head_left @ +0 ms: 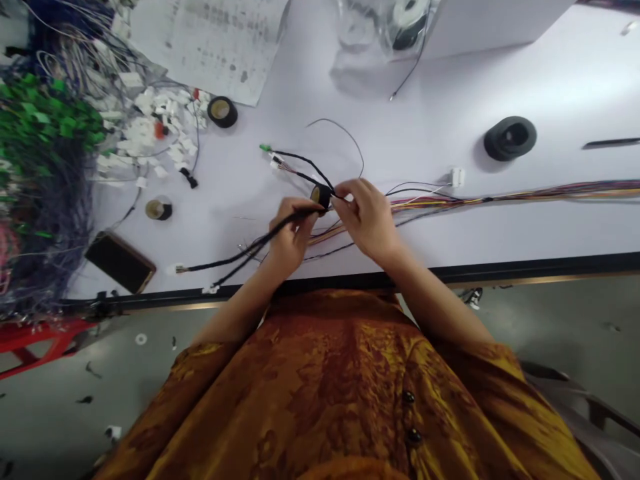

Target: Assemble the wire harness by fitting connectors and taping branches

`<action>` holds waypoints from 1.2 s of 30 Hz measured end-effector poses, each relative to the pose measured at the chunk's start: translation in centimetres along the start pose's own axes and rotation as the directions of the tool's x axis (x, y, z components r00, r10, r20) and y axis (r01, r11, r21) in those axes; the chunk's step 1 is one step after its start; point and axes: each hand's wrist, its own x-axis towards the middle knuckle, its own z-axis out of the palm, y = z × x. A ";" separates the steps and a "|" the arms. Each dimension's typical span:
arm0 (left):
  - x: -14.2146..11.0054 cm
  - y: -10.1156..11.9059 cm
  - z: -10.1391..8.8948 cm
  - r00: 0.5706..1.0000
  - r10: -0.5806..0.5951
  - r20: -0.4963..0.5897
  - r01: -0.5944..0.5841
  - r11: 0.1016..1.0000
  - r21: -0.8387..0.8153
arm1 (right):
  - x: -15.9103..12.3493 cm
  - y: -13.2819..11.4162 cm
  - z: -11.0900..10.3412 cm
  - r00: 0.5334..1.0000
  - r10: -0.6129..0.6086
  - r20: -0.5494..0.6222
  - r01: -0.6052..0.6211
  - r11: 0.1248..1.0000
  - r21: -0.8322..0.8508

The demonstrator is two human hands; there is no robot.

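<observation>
My left hand (293, 233) grips a black-taped wire harness (250, 248) near the table's front edge. A small roll of black electrical tape (321, 196) sits on the harness between my hands. My right hand (365, 220) pinches the roll and the wires beside it. Beyond the roll, the harness branches towards a green connector (265, 147) and small white connectors. Another branch trails down-left to a white-tipped end (181, 269). My fingers hide part of the roll.
A long multicoloured wire bundle (500, 199) lies on the white table (550, 87) to the right. Tape rolls (223, 111) (510, 138), a phone (120, 262), white connectors (155, 127), and a tangled wire heap (50, 200) lie around. The table's dark front edge (350, 280) runs below my hands.
</observation>
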 end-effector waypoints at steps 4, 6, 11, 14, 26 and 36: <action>-0.8 -0.5 -0.5 0.962 0.214 0.171 -0.252 0.935 0.248 | 5.7 0.7 -0.2 0.966 0.104 0.235 -0.112 0.994 0.021; -0.8 -1.1 -0.7 0.971 0.214 0.109 -0.236 0.935 0.265 | 6.3 1.3 -0.5 0.969 0.119 0.216 -0.138 0.988 0.071; 0.2 -2.0 0.3 0.986 -0.103 -0.132 0.097 0.994 -0.051 | -0.6 2.1 -0.4 0.998 0.049 -0.031 -0.047 0.998 0.047; 1.0 -1.5 1.4 0.953 -0.270 -0.140 0.232 0.943 -0.238 | -4.9 2.2 0.6 0.995 -0.026 0.093 0.033 0.997 -0.074; -2.0 -1.9 2.8 0.981 0.179 0.074 -0.192 0.947 0.258 | 7.5 -1.7 -1.1 0.856 0.051 0.515 0.127 0.944 -0.306; -0.7 -3.4 2.1 0.986 -0.029 -0.162 0.019 0.998 -0.066 | 7.8 1.5 -3.5 0.988 0.027 0.149 -0.001 0.986 -0.167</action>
